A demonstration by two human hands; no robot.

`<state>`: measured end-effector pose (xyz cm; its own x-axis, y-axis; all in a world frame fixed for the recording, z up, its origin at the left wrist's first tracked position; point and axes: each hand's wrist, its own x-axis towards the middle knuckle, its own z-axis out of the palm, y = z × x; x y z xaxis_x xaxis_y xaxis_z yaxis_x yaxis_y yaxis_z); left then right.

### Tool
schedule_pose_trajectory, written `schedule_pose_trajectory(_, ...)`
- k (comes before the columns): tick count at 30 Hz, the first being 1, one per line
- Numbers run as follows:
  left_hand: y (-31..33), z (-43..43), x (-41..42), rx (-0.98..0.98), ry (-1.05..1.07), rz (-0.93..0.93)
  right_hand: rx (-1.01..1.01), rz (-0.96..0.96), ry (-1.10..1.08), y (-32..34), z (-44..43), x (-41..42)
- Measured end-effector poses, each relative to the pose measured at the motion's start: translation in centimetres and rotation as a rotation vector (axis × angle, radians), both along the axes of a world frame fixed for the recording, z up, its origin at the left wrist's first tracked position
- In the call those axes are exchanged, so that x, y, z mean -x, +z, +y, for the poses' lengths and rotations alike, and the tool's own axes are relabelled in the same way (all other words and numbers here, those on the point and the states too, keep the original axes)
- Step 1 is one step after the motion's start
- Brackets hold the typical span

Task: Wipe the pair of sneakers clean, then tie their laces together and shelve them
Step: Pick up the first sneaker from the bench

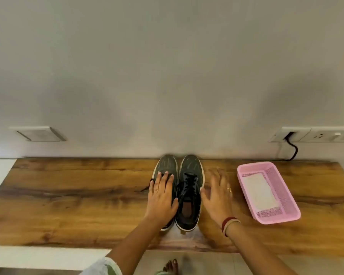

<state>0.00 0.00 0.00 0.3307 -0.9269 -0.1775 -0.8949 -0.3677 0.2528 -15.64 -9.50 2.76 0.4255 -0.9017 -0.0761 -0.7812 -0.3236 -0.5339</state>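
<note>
Seemingly nothing is done yet: the pair of dark grey mesh sneakers with pale soles (191,169) stands side by side on the brown wooden tabletop (77,195), toes to the wall, laces not joined. The left hand (161,197) rests flat on the left shoe (167,165), fingers straight; the right hand (216,193), fingers spread, holds nothing just beside the right shoe (191,175). The pink plastic mesh basket (276,218) holds a white folded cloth (258,191), untouched.
</note>
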Motion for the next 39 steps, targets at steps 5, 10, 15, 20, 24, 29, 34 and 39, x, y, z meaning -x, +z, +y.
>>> schedule_pose_trajectory(5, -3.5, 1.4, 1.2, -0.072, 0.05, -0.081, -0.08, -0.03, -0.029, -5.6, 2.6, 0.6)
schedule_pose_trajectory(10, -5.8, 2.9, 1.9, -0.106, 0.121, -0.073, -0.163, -0.084, -0.039, -9.8, 4.7, 0.6)
schedule_pose_trajectory(15, -8.0, 3.5, 1.9, -0.046, 0.155, 0.048, -0.353, -0.229, -0.083, -11.0, 4.9, -0.6)
schedule_pose_trajectory(20, -9.4, 3.2, 1.8, -0.127, 0.137, 0.011, -0.421, -0.091, -0.137, -10.7, 4.9, -1.0)
schedule_pose_trajectory(24, -9.1, 3.1, 2.0, -0.19, 0.148, 0.013, -0.42, -0.01, -0.155, -10.8, 5.7, 0.0)
schedule_pose_trajectory(29, -9.4, 3.4, 2.2, -0.23, 0.123, -0.01, -0.414, 0.056, -0.143, -11.6, 5.9, 0.3)
schedule_pose_trajectory(34, -9.0, 3.0, 2.4, -0.247, 0.113, 0.012, -0.413, 0.123, -0.131, -11.9, 5.2, -0.6)
schedule_pose_trajectory(39, -8.3, 2.5, 2.2, -0.253, 0.091, -0.001, -0.388, 0.152, -0.154, -12.5, 4.9, -1.0)
